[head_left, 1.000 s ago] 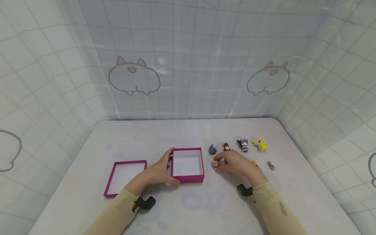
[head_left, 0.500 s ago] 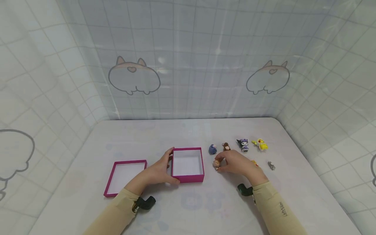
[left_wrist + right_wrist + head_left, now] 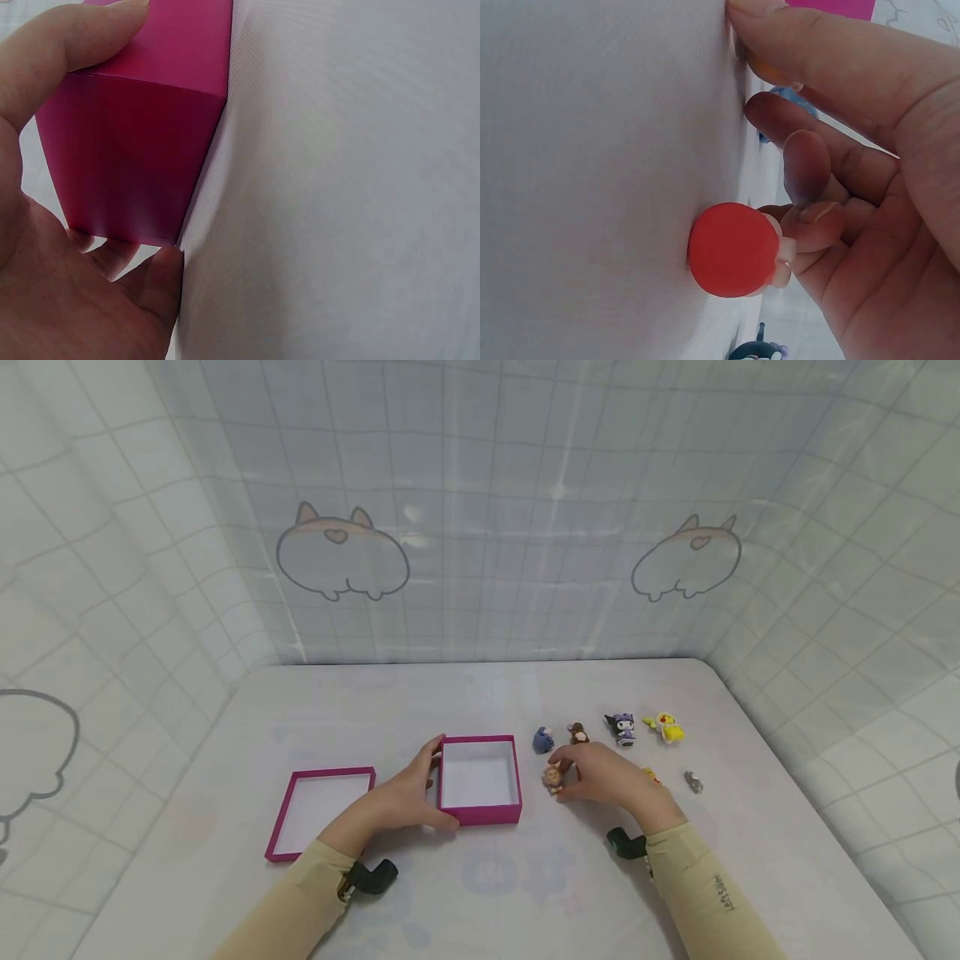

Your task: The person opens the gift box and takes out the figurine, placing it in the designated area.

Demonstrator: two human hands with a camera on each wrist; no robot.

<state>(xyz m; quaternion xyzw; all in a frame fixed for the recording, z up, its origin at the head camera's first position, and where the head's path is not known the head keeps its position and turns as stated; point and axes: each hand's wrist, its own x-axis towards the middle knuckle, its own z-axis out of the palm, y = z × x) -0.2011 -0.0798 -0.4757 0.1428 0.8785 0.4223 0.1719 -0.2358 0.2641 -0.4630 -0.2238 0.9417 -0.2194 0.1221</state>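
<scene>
In the head view, my left hand [image 3: 405,793] grips the left side of a magenta box [image 3: 487,816] with a white inside, thumb at its near wall and fingers behind. The left wrist view shows the thumb and curled fingers round the magenta box [image 3: 135,157]. My right hand [image 3: 607,777] pinches a small tan figurine [image 3: 552,778] between thumb and index finger, just right of the box. In the right wrist view the thumb mostly hides that figurine [image 3: 769,71]. Beside the right hand's curled lower fingers is a figurine with a round red base [image 3: 733,250].
The magenta-rimmed lid [image 3: 279,818] lies inside up at the left. Behind the right hand stand a blue figurine [image 3: 543,741], a brown one [image 3: 577,734] and a purple-black one [image 3: 622,729]. Farther right lie a yellow figurine [image 3: 666,727] and a small grey one [image 3: 693,782].
The tan figurine has turned and shifted slightly right in the right hand's fingertips. The left hand and the box have stayed in place.
</scene>
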